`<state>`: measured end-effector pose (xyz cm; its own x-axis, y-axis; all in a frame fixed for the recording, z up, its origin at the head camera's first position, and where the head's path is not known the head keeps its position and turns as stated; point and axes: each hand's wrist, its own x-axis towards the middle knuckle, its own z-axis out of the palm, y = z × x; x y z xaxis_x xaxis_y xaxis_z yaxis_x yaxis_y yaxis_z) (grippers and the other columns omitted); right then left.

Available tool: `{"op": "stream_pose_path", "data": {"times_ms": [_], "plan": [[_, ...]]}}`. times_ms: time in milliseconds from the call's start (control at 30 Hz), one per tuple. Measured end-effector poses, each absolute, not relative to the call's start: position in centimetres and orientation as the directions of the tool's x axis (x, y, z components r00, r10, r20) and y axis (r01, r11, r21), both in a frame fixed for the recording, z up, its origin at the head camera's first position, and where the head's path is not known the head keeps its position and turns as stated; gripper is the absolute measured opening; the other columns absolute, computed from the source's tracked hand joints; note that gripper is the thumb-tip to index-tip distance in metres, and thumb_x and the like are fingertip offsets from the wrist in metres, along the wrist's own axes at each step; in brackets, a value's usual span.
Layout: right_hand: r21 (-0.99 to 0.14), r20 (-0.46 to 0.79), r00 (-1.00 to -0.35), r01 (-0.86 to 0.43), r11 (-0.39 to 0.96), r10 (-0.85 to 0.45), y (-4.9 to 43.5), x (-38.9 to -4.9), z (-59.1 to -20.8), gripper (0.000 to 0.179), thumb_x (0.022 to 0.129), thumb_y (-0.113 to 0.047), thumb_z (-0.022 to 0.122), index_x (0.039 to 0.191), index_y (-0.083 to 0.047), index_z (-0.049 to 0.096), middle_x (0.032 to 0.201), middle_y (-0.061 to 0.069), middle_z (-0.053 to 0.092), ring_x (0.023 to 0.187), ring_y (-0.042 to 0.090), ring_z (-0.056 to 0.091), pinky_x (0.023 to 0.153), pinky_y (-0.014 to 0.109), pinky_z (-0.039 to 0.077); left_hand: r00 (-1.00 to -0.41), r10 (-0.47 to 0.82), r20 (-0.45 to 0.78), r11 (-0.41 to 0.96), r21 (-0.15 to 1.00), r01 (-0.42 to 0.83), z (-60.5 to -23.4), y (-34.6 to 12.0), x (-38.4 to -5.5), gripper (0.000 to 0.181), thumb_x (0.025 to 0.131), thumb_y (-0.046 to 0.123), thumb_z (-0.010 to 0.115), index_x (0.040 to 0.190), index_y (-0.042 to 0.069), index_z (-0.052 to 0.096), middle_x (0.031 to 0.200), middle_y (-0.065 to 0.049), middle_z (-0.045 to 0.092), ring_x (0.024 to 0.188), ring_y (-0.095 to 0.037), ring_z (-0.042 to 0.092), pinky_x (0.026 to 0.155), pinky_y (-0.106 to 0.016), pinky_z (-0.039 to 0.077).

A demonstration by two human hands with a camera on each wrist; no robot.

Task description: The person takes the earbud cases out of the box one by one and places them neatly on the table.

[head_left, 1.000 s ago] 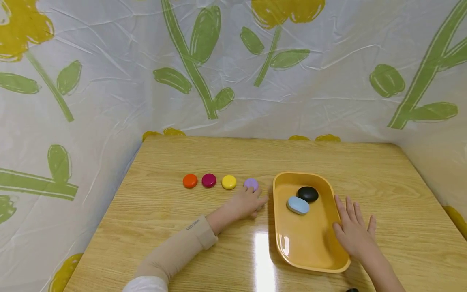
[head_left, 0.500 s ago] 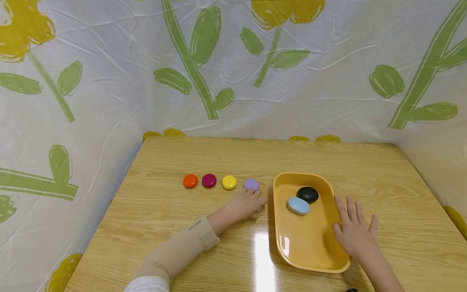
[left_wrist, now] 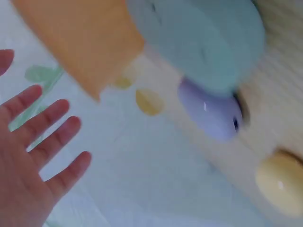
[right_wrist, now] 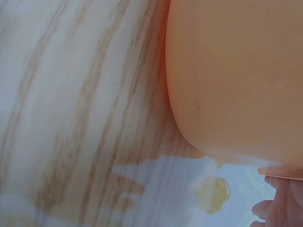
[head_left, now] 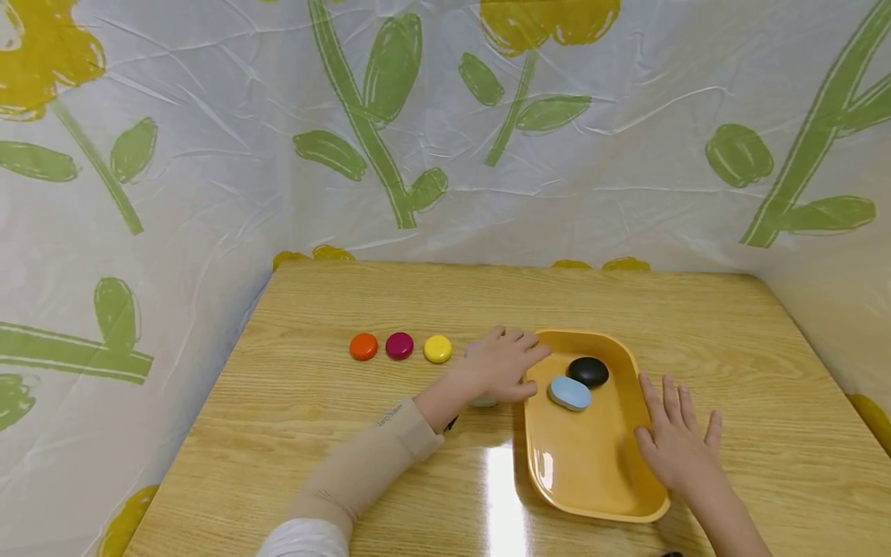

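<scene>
My left hand [head_left: 503, 367] has its fingers spread at the left rim of the orange-yellow tray [head_left: 592, 495]. Nothing is in its fingers in the left wrist view. Under it lies a pale green piece [head_left: 483, 401], mostly covered from above and large and blurred as a teal shape [left_wrist: 213, 42] in the left wrist view. A lavender disc [left_wrist: 210, 111] is just beyond. Inside the tray, a light blue oblong piece [head_left: 570, 394] touches a black oval piece [head_left: 588, 372]. Straight-fingered, my right hand [head_left: 678, 445] rests against the tray's right rim; its fingertips [right_wrist: 279, 203] show in the right wrist view.
Left of the lavender disc, a yellow disc [head_left: 438, 349], a magenta disc [head_left: 400, 346] and an orange disc [head_left: 363, 346] form a row on the wooden table [head_left: 306, 433]. A dark object [head_left: 671, 554] shows at the bottom edge. Flower-patterned sheeting [head_left: 445, 193] surrounds the table.
My left hand has moved right and slightly away from me, from beside the lavender disc to the tray's left rim, its fingers now spread. The right hand and tray stay put.
</scene>
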<state>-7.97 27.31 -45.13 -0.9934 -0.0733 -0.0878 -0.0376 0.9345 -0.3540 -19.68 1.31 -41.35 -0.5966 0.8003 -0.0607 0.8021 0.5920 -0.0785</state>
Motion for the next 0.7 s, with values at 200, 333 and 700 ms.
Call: {"op": "stream_pose_path", "data": {"times_ms": [200, 333, 700], "plan": [[-0.351, -0.077, -0.994, -0.043, 0.935, -0.075, 27.3, -7.9, -45.1, 0.065, 0.097, -0.024, 0.032, 0.147, -0.019, -0.008, 0.148, 0.020, -0.017, 0.133, 0.039, -0.020, 0.091, 0.062, -0.026, -0.517, 0.855, -0.031, 0.509, -0.139, 0.850, -42.6, 4.2, -19.4, 0.055, 0.087, 0.046, 0.044, 0.138, 0.026, 0.036, 0.130, 0.007, 0.042, 0.114, -0.012, 0.041, 0.096, -0.036, 0.035], [-0.357, -0.067, -0.995, -0.048, 0.933, -0.077, 27.3, -7.9, -45.2, 0.065, 0.097, -0.024, 0.033, 0.147, -0.018, -0.008, 0.148, 0.020, -0.017, 0.133, 0.037, -0.021, 0.091, 0.062, -0.025, -0.495, 0.866, -0.063, 0.481, -0.163, 0.861, -43.5, 5.8, -19.0, 0.053, 0.087, 0.048, 0.044, 0.136, 0.030, 0.036, 0.131, 0.009, 0.040, 0.111, -0.009, 0.041, 0.094, -0.034, 0.034], [-0.346, -0.057, -0.996, -0.049, 0.937, -0.074, 27.5, -8.0, -45.5, 0.066, 0.096, -0.023, 0.035, 0.147, -0.018, -0.007, 0.148, 0.021, -0.015, 0.133, 0.039, -0.019, 0.091, 0.064, -0.024, -0.523, 0.827, -0.205, 0.482, -0.219, 0.848, -44.9, 9.2, -18.5, 0.057, 0.088, 0.056, 0.041, 0.140, 0.037, 0.025, 0.139, 0.013, 0.031, 0.123, -0.004, 0.033, 0.099, -0.032, 0.032]]}}
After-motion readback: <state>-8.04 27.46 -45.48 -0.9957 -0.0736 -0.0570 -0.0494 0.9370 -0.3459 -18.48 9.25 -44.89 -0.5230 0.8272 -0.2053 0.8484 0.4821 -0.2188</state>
